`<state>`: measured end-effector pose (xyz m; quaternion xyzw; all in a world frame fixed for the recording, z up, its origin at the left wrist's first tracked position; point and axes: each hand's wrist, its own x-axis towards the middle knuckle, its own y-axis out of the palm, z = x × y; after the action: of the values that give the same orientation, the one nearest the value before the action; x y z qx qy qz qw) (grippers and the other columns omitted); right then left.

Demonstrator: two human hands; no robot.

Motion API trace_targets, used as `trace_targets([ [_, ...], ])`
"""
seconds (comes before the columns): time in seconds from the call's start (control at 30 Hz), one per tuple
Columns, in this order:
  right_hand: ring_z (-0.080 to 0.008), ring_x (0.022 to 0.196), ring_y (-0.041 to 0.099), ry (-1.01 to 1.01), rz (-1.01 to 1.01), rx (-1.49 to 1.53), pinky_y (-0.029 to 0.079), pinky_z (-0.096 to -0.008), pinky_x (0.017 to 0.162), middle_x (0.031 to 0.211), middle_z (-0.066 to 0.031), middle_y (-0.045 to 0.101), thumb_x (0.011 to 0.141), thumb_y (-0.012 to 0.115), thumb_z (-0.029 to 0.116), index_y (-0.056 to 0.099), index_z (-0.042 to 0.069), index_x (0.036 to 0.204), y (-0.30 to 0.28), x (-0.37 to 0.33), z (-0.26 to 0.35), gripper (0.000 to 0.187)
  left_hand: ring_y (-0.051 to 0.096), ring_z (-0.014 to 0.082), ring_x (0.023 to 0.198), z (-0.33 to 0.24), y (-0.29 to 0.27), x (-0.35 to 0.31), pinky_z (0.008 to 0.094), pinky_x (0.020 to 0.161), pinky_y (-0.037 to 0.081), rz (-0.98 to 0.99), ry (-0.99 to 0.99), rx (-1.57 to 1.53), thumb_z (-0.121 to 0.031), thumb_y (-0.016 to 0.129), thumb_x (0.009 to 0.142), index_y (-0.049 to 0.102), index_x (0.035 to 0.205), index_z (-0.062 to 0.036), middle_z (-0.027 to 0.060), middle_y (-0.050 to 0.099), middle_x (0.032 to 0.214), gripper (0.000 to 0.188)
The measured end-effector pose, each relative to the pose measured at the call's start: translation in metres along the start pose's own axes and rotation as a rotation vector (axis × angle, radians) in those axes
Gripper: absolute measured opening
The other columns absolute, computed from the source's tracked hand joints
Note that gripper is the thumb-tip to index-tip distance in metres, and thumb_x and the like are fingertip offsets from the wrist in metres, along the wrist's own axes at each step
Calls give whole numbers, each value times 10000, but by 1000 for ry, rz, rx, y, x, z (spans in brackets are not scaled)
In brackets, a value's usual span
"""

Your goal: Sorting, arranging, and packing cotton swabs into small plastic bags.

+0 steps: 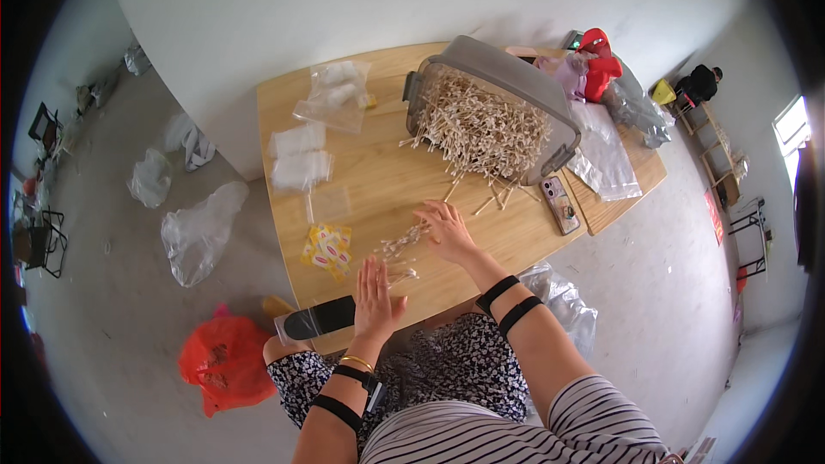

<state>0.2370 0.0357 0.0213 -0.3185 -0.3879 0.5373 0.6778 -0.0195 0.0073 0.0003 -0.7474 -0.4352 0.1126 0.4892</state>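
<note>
A small bunch of cotton swabs (400, 244) lies on the wooden table (378, 172) between my two hands. My left hand (375, 299) is open at the table's near edge, its fingers straight and together beside the swabs. On the other side, my right hand (445, 232) is also open, with spread fingers close to the bunch. Neither hand appears to grip anything. Beyond them, a grey plastic bin (507, 69) lies tipped on its side. A large heap of cotton swabs (481, 125) fills it, and some spill onto the tabletop.
Yellow-and-white cards (328, 249) lie left of the swabs, with clear bags (301, 159) farther back. A flat black rounded object (320, 319) rests by my left hand. A phone (559, 204) sits right of the bin. A red bag (225, 357) stands on the floor.
</note>
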Motion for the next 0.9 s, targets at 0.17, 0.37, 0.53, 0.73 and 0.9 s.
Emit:
trace_targets([
  [0.17, -326, 1265, 445, -42, 69, 16, 368, -459, 1103, 1260, -90, 530, 766, 687, 104, 626, 119, 1167, 3, -2, 4, 405, 184, 395, 1503, -4, -8, 32, 562, 1221, 167, 71, 4, 79, -316, 773, 790, 259, 1511, 31, 190, 238, 1604, 951],
  [0.37, -321, 1194, 483, -57, 93, 72, 410, -451, 1029, 1191, -93, 545, 758, 713, 97, 644, 106, 1104, 16, -17, 28, 353, 277, 362, 1475, 11, -9, 65, 566, 1215, 183, 198, 117, 37, -361, 711, 862, 310, 1503, -2, 170, 367, 1541, 838],
  [0.53, -308, 1155, 502, -81, 22, 95, 427, -421, 996, 1152, -82, 564, 779, 707, 94, 650, 102, 1071, 13, -25, 20, 298, 303, 339, 1468, 10, 15, 51, 538, 1221, 191, 135, 120, 132, -371, 624, 925, 327, 1502, -11, 167, 391, 1529, 743],
  [0.73, -292, 1065, 541, -64, -107, 56, 450, -417, 926, 1031, -50, 598, 814, 710, 125, 672, 122, 957, -7, -42, -11, 148, 290, 328, 1475, 3, 11, 49, 522, 1226, 186, 175, 77, 201, -323, 557, 962, 343, 1499, -9, 156, 376, 1542, 658],
  [0.9, -299, 1015, 544, 60, -235, 13, 455, -427, 885, 957, -43, 592, 825, 716, 142, 676, 138, 920, -17, -32, -29, 102, 305, 319, 1465, 1, 7, 50, 520, 1227, 188, 145, 74, 149, -305, 567, 952, 374, 1488, -24, 141, 385, 1536, 635],
])
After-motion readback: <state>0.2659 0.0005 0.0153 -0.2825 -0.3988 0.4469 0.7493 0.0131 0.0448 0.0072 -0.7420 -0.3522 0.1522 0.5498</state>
